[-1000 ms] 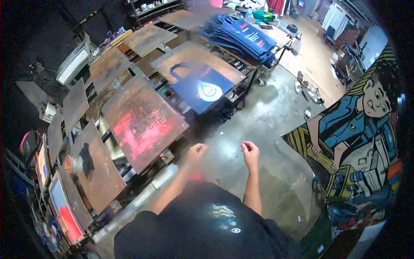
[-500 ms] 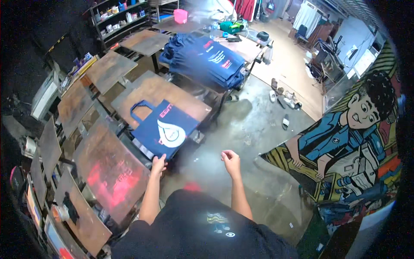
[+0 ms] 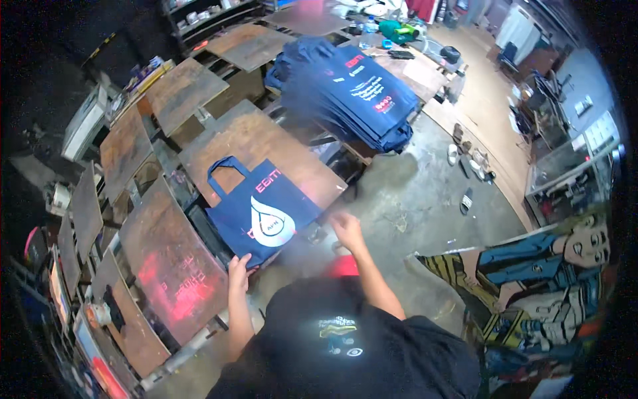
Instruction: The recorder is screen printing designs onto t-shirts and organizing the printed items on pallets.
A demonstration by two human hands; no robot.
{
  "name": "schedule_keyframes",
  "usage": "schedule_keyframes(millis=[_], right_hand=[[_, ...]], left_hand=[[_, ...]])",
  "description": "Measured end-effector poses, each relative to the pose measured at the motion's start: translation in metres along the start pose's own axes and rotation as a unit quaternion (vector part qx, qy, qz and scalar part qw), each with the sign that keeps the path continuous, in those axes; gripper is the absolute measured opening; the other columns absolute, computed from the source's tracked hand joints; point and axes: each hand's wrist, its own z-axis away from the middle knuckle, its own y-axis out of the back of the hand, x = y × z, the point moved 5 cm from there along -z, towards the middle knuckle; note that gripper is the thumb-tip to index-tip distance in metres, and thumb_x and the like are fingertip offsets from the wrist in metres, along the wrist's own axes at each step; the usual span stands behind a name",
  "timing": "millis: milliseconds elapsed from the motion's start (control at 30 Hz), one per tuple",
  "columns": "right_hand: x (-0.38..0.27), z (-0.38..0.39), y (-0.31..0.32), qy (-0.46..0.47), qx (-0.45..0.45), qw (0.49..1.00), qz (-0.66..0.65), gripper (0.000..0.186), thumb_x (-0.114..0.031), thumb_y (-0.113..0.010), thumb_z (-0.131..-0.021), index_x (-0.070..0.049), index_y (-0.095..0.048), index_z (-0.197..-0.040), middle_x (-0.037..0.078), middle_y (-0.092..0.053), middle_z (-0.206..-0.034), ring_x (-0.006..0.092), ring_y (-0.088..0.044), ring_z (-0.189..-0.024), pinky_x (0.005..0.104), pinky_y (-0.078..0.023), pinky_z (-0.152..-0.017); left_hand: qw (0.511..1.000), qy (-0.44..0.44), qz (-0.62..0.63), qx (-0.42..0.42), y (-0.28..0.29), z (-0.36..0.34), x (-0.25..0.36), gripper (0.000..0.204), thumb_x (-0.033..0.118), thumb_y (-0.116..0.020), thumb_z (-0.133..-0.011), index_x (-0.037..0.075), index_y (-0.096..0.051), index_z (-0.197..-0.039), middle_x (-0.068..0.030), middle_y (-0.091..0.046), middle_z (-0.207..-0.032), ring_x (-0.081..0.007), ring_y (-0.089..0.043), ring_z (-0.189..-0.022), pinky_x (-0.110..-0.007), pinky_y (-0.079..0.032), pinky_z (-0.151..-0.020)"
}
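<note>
A navy tote bag [image 3: 302,205] with pink lettering and a white drop print lies on a brown board [image 3: 249,136], its handle loop toward the far left. The near end of the bag hangs past the board's edge. At that end's left corner, my left hand [image 3: 240,271] is closed, thumb and fingers pinching the fabric. My right hand [image 3: 347,231] hovers just off the bag's right corner, fingers curled together and slightly blurred. Nothing shows in it.
More worn boards [image 3: 176,249] on a frame stretch along my left, one stained pink. A stack of navy tote bags [image 3: 372,93] lies beyond the board. Footwear [image 3: 468,199] sits on the concrete floor at the right, near a painted cartoon panel [image 3: 531,279].
My right hand has moved closer to the bag's right corner. My left hand stays at the near left corner. The whole view has shifted and turned somewhat.
</note>
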Motion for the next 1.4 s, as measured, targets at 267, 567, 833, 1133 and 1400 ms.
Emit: schedule_keyframes(millis=[267, 567, 833, 1133, 1400], right_hand=[[-0.054, -0.091, 0.021, 0.072, -0.144, 0.986, 0.041, 0.023, -0.017, -0.068, -0.086, 0.002, -0.069, -0.100, 0.017, -0.071, -0.089, 0.0233, -0.070, -0.080, 0.0336, -0.054, -0.074], [0.006, -0.157, 0.060, 0.115, -0.218, 0.969, 0.018, 0.021, -0.016, -0.070, -0.085, 0.001, -0.069, -0.098, 0.014, -0.071, -0.081, 0.0187, -0.067, -0.070, 0.0309, -0.053, -0.067], [0.026, -0.158, 0.064, 0.077, -0.309, 0.947, -0.046, 0.027, -0.025, -0.063, -0.093, 0.001, -0.068, -0.099, 0.009, -0.071, -0.082, 0.0119, -0.064, -0.073, 0.0284, -0.051, -0.068], [0.009, -0.139, 0.034, -0.298, -0.454, 0.653, -0.528, 0.073, -0.066, -0.029, -0.098, -0.004, -0.044, -0.134, 0.018, -0.062, -0.121, 0.0303, -0.065, -0.096, 0.0423, -0.053, -0.085], [0.028, -0.090, -0.007, -0.237, -0.495, 0.774, -0.316, 0.030, -0.021, -0.051, -0.100, -0.001, -0.059, -0.120, 0.003, -0.068, -0.096, 0.0121, -0.065, -0.078, 0.0287, -0.055, -0.068]], left_hand=[[0.979, -0.017, 0.203, -0.009, -0.057, -0.010, 0.054, 0.024, 0.016, -0.063, -0.091, 0.004, -0.058, -0.111, -0.0097, -0.065, -0.099, -0.0221, -0.065, -0.079, -0.036, -0.057, -0.067], [0.965, -0.131, 0.223, -0.044, -0.190, -0.052, 0.186, 0.015, 0.022, -0.066, -0.093, 0.008, -0.062, -0.093, -0.0043, -0.065, -0.082, -0.0178, -0.065, -0.073, -0.033, -0.057, -0.067], [0.921, -0.262, 0.264, -0.117, -0.227, 0.037, 0.261, 0.019, 0.018, -0.062, -0.095, 0.003, -0.063, -0.105, -0.0107, -0.069, -0.096, -0.0208, -0.065, -0.081, -0.037, -0.054, -0.079], [0.971, -0.181, 0.113, 0.107, -0.164, 0.113, 0.098, 0.043, 0.005, -0.062, -0.086, 0.000, -0.053, -0.128, -0.0086, -0.064, -0.116, -0.0175, -0.061, -0.105, -0.032, -0.048, -0.094], [0.957, -0.097, 0.179, 0.204, -0.134, 0.189, -0.055, 0.032, -0.001, -0.064, -0.084, 0.003, -0.060, -0.116, -0.0066, -0.067, -0.105, -0.0144, -0.062, -0.094, -0.030, -0.049, -0.088]])
